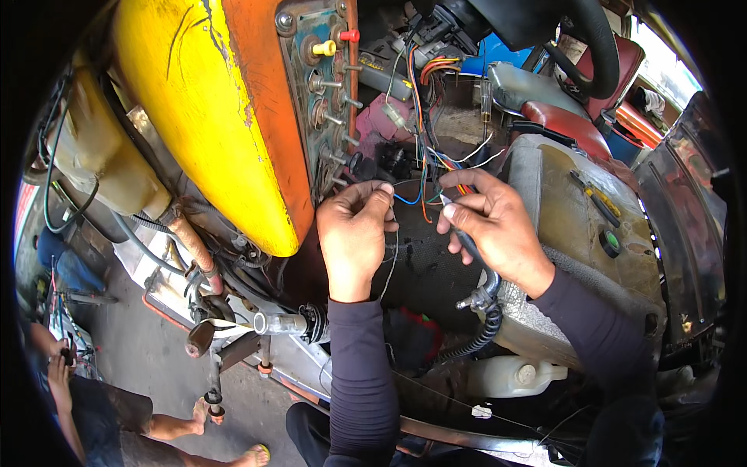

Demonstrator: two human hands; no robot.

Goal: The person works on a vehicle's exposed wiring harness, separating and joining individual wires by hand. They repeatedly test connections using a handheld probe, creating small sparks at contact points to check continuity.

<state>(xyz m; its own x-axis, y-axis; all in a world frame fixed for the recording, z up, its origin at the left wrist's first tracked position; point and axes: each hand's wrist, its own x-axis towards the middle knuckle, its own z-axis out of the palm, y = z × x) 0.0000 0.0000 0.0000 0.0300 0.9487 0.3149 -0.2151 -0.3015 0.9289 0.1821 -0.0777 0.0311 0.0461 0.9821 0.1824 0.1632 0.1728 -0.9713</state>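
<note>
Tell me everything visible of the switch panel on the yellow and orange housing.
The switch panel is a long, narrow plate, apparently metal, with worn blue-green paint. It runs down the orange face of the housing, with bolts at its upper corners. Metal levers stick out to the right; near the top are a yellow knob and a red knob. The left hand is near its lower end; whether they touch cannot be told.

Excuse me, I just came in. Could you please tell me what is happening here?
A person is working bare-handed among vehicle parts. The left hand seems to pinch a thin pale wire. The right hand holds a small pale-tipped object, its kind unclear, near loose coloured wires. A black tape roll lies on the worn seat cushion.
</note>
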